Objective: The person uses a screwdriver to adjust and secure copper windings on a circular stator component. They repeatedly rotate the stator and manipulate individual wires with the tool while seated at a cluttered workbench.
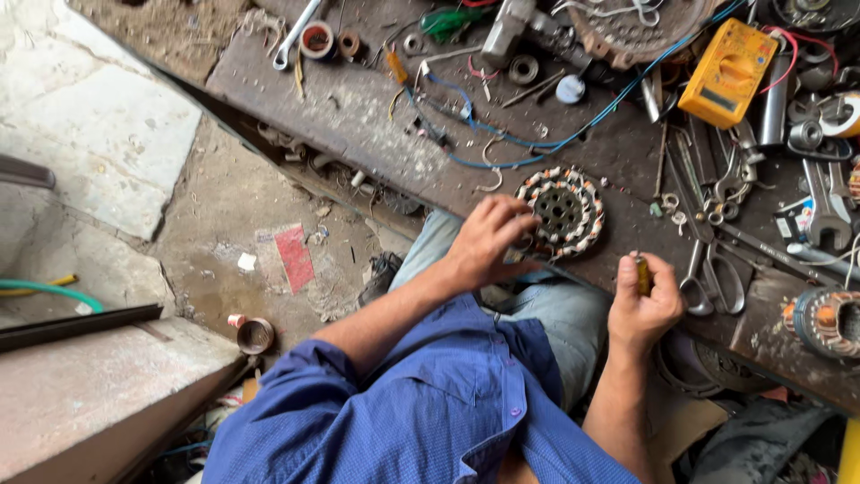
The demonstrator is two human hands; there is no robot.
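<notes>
A round fan stator (pixel 562 209) with copper windings and a dark toothed core lies on the worn wooden workbench (pixel 358 116). My left hand (pixel 488 240) grips its near-left edge. My right hand (pixel 640 306) is closed around the yellow handle of a screwdriver (pixel 642 273). Its thin metal shaft (pixel 560 269) runs left toward the stator's lower rim, under my left hand's fingers. Both forearms come out of blue shirt sleeves.
A yellow multimeter (pixel 727 73) sits at the back right with blue wire (pixel 537 143) trailing across the bench. Scissors (pixel 712 278), spanners (pixel 829 211), tape rolls (pixel 316 39) and another wound stator (pixel 829 321) crowd the right side. The concrete floor (pixel 224 206) lies left.
</notes>
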